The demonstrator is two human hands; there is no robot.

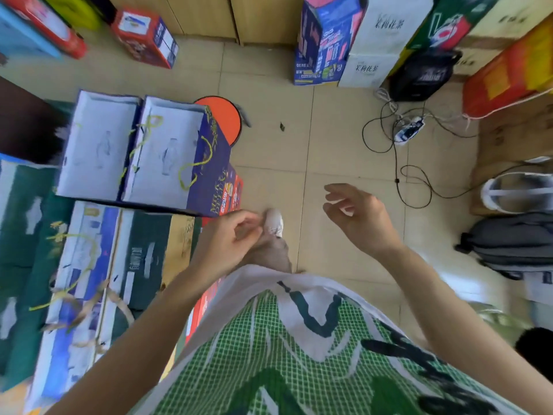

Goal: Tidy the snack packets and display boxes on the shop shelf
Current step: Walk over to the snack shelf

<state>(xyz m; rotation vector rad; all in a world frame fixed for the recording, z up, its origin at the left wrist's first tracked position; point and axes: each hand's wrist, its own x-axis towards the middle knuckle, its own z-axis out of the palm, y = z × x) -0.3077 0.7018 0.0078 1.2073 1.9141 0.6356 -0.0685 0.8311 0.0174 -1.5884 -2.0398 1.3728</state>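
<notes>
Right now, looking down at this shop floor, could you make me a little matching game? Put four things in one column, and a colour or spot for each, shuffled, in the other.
Things:
1. round stool
2. backpack
3. power strip
4. two open boxes

Descriptions:
A. grey, at the right edge
B. blue outside, white inside, with yellow cord handles
C. orange, partly hidden behind the boxes
D. white, with black cables looping around it

Pairs: 1-C, 2-A, 3-D, 4-B
</notes>
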